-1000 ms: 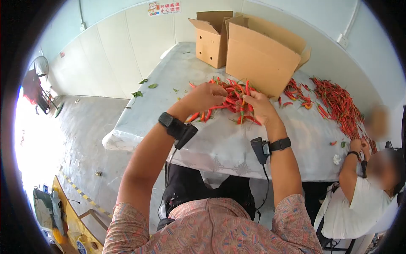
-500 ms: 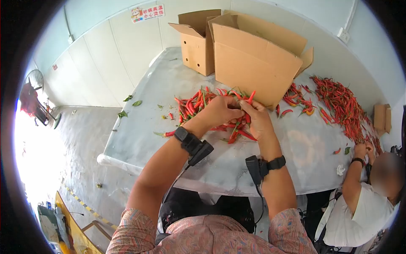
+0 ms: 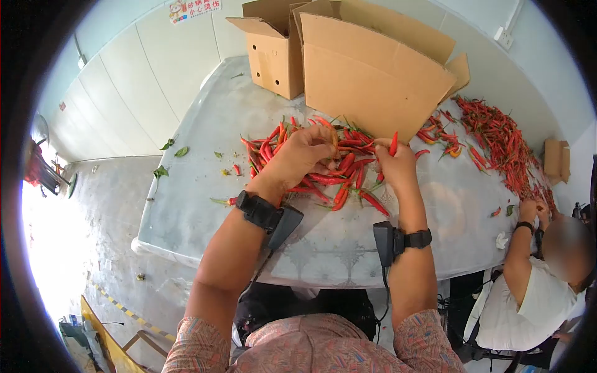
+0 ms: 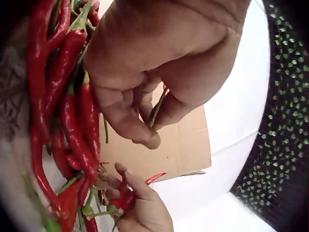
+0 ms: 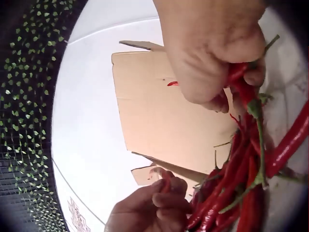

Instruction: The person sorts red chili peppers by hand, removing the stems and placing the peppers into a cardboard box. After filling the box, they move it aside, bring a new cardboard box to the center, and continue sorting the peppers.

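Note:
Thumb and fingertips of my left hand (image 3: 301,158) pinch a chili pepper by its green stem (image 4: 157,110), a bit of red showing behind the thumb in the left wrist view. In my right hand (image 3: 399,168) I grip red chili peppers (image 5: 245,87), one tip poking up past the thumb and green stems sticking out below. Both hands are over a loose pile of red chili peppers (image 3: 342,180) on the covered table (image 3: 311,255). Several peppers lie directly beneath the left fingers, their stems pointing various ways.
A large open cardboard box (image 3: 373,81) stands just behind the pile, with a smaller box (image 3: 270,59) on its left. Farther right lies a bigger heap of chilies (image 3: 500,143), where another person (image 3: 528,298) works. Loose leaves (image 3: 180,151) dot the table's left side.
My hands came together over the pile half a second ago and are now apart, the left to the left, the right to the right with a pepper tip upright. The head view has shifted.

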Available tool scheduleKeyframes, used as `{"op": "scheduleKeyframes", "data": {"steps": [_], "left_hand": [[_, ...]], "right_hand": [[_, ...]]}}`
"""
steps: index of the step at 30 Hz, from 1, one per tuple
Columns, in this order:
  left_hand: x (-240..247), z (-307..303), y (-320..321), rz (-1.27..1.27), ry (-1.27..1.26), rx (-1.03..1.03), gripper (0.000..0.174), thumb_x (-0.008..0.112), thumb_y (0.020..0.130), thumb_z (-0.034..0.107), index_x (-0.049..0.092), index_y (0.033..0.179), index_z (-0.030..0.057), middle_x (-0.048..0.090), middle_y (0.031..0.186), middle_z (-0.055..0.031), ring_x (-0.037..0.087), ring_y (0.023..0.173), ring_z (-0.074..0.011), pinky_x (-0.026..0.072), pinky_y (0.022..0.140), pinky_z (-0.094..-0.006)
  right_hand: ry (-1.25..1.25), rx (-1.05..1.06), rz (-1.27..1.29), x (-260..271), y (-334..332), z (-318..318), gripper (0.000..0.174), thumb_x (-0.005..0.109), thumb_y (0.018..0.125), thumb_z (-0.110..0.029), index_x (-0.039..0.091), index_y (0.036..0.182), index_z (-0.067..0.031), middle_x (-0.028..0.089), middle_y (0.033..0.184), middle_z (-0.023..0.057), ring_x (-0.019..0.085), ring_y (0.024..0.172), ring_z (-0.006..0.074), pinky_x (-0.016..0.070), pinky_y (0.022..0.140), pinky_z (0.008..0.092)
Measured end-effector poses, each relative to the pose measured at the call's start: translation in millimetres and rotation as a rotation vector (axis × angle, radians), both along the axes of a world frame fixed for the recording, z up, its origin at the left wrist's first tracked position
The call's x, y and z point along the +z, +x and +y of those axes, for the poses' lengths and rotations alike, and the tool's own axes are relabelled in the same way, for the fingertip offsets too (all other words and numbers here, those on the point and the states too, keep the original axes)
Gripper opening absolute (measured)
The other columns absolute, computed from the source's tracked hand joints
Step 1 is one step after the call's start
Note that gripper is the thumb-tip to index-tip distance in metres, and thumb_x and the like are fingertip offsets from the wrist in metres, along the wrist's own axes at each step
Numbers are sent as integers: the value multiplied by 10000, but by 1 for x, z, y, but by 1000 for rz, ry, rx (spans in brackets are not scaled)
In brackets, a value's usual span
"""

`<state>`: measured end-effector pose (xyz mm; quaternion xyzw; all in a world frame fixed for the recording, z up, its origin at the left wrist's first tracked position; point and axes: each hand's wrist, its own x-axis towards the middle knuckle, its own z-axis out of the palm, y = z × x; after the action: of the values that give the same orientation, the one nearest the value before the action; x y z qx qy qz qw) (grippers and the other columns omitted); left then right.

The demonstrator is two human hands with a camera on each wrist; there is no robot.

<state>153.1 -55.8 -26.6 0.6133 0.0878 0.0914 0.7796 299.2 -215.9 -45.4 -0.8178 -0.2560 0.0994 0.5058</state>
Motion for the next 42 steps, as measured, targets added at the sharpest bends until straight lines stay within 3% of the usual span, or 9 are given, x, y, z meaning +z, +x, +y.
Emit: {"op": "scheduleKeyframes", "data": {"steps": [1, 3, 6, 9, 18, 24, 28, 37, 42], "left_hand": [[-3, 0, 1, -7, -5, 2, 125, 525, 845, 61, 526, 968, 40, 557, 844, -28, 581, 722, -116, 498, 629, -230], [-10, 0, 3, -15, -111, -77, 185, 510, 854, 55, 514, 1038, 32, 560, 841, -32, 587, 727, -122, 510, 644, -240], [-12, 1, 4, -9, -189, -95, 210, 497, 859, 50, 515, 1066, 23, 563, 845, -40, 598, 747, -137, 522, 653, -257], [-9, 0, 2, 0, -236, -49, 199, 493, 859, 56, 520, 1052, 16, 574, 865, -52, 607, 773, -156, 529, 662, -274], [-6, 0, 2, 30, -190, -73, 161, 459, 893, 124, 536, 977, 10, 575, 860, -68, 601, 771, -165, 527, 625, -275], [-12, 1, 3, -24, -210, -101, 131, 490, 877, 131, 539, 930, 21, 565, 843, -52, 593, 746, -151, 515, 606, -268], [-12, 1, 3, -22, -175, -89, 155, 462, 891, 130, 532, 963, 12, 573, 810, -66, 582, 734, -151, 523, 600, -262], [-11, -2, 1, 19, -179, -2, 174, 469, 893, 148, 533, 977, 10, 590, 834, -77, 589, 708, -149, 523, 590, -261], [-12, 2, 2, 14, -34, -226, 180, 484, 898, 189, 558, 926, 27, 595, 812, -56, 581, 641, -119, 501, 555, -234]], "right_hand": [[-5, 2, -7, -3, 0, 1, 236, 578, 813, -181, 609, 973, -10, 626, 790, 77, 586, 610, 141, 460, 543, 267], [-201, -13, -402, -9, -1, 4, 248, 602, 744, -168, 633, 973, -77, 637, 909, 148, 609, 858, 278, 471, 764, 370], [-250, -36, -542, -11, 1, 10, 295, 612, 722, -182, 617, 1005, -98, 620, 969, 153, 571, 929, 332, 453, 808, 418], [-445, 15, -652, -7, -3, 15, 313, 618, 722, -195, 603, 1022, -105, 614, 960, 149, 571, 937, 314, 461, 801, 408], [-283, 56, -435, -6, 10, 9, 219, 646, 702, -196, 630, 875, -62, 615, 925, 149, 580, 895, 314, 461, 764, 419], [-306, 75, -748, -9, 6, 5, 222, 646, 697, -171, 620, 868, -31, 629, 871, 150, 590, 844, 338, 464, 751, 421], [-322, 43, -572, -5, 3, 5, 244, 650, 691, -156, 620, 893, -21, 631, 817, 159, 596, 811, 343, 465, 744, 418], [147, 201, 8, 20, -14, 5, 171, 630, 760, -123, 608, 834, 29, 576, 624, 43, 525, 538, 117, 414, 508, 262], [181, 234, 85, 23, -18, 5, 149, 598, 817, -143, 597, 814, 7, 502, 594, -16, 426, 494, 66, 333, 455, 228]]}}
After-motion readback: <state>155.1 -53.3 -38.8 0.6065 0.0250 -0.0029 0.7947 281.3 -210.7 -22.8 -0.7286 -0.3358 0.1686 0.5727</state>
